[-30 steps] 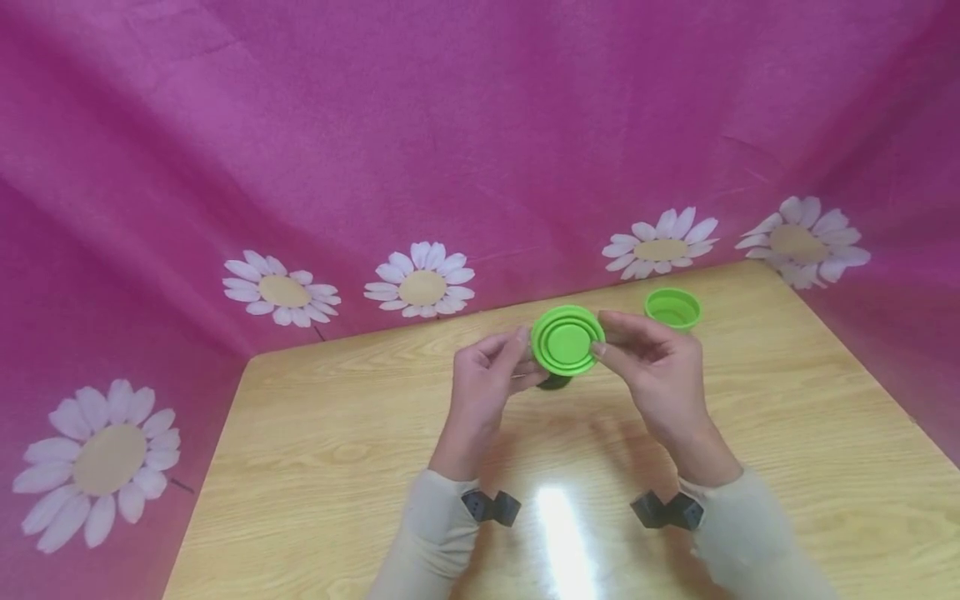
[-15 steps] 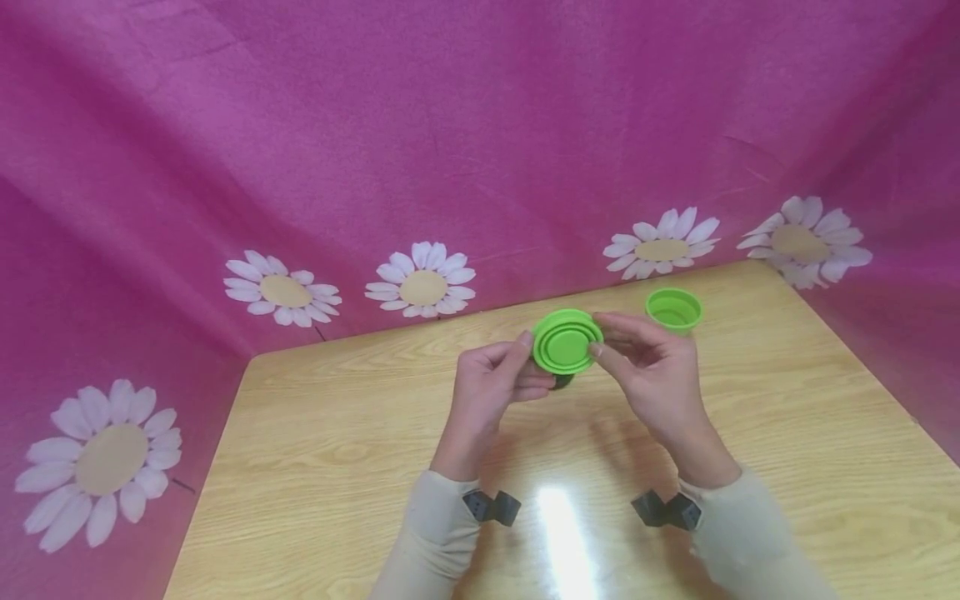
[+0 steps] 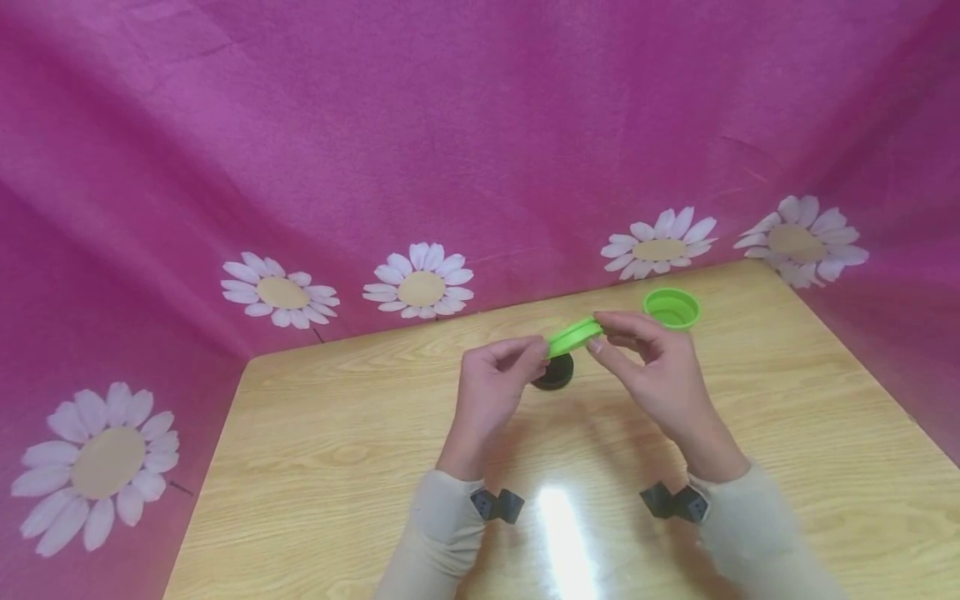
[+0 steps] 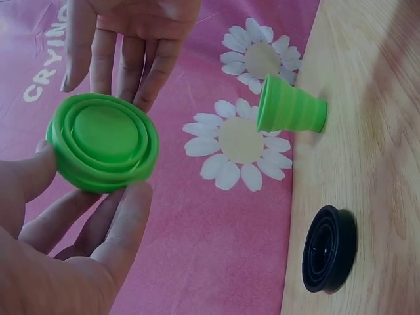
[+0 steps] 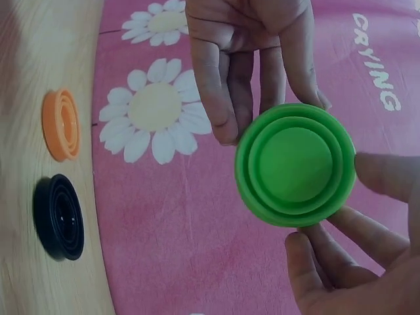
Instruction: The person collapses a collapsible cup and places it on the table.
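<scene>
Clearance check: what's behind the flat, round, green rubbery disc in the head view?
A round black rubbery disc on the wood-grain table shows partly; the green disc and left hand hide its upper left. Anything fully behind them can't be seen.

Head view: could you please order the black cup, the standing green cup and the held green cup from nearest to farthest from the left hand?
1. Held green cup: pinched by the left hand.
2. Black cup: on the table, to its right.
3. Standing green cup: beyond the right hand.
</scene>
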`<state>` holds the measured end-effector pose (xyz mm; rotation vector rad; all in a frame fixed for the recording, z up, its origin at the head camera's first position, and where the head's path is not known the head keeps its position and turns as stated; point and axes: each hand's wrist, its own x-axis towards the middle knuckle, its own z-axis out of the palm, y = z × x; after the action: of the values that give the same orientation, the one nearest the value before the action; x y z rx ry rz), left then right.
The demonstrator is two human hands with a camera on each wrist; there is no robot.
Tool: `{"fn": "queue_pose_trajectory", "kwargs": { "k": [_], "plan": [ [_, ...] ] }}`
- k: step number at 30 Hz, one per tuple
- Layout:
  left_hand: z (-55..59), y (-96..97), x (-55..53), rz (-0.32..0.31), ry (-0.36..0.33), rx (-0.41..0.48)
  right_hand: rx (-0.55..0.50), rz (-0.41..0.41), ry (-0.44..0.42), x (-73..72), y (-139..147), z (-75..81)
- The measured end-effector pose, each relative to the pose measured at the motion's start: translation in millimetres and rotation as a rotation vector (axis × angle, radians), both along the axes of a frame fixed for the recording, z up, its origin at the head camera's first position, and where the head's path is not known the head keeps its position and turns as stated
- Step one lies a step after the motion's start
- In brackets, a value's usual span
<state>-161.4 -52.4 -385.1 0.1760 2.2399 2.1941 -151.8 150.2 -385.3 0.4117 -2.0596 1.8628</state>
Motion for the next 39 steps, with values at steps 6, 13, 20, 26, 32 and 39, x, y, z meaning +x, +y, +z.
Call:
{"fn": "queue_pose_trajectory", "kwargs": {
  "k": [6,13,20,26,32,39],
  "plan": [
    [-1.6,6.1,-2.2,0.013,0.072,-0.081,0.085,-0.018,-0.078,0.2,8,1.9],
    [-5.9,17.9,-8.0,0.031,0.091,-0.038,0.189,-0.037,-0.168,-3.1,14,0.7],
    [-10.2,34.3,-13.9,0.047,0.004,-0.06,0.297,-0.093,-0.117,-9.5,19,-9.7],
    [-21.7,51.2,-22.8,0.067,0.021,-0.116,0.404,-0.18,-0.072,-17.2,23,-19.9],
    [-39.9,68.5,-32.8,0.113,0.036,-0.196,0.443,-0.211,-0.095,-25.9,29,-35.5],
    [-61.0,81.2,-39.2,0.135,0.038,-0.236,0.477,-0.199,-0.118,-35.9,35,-56.4]
  ]
}}
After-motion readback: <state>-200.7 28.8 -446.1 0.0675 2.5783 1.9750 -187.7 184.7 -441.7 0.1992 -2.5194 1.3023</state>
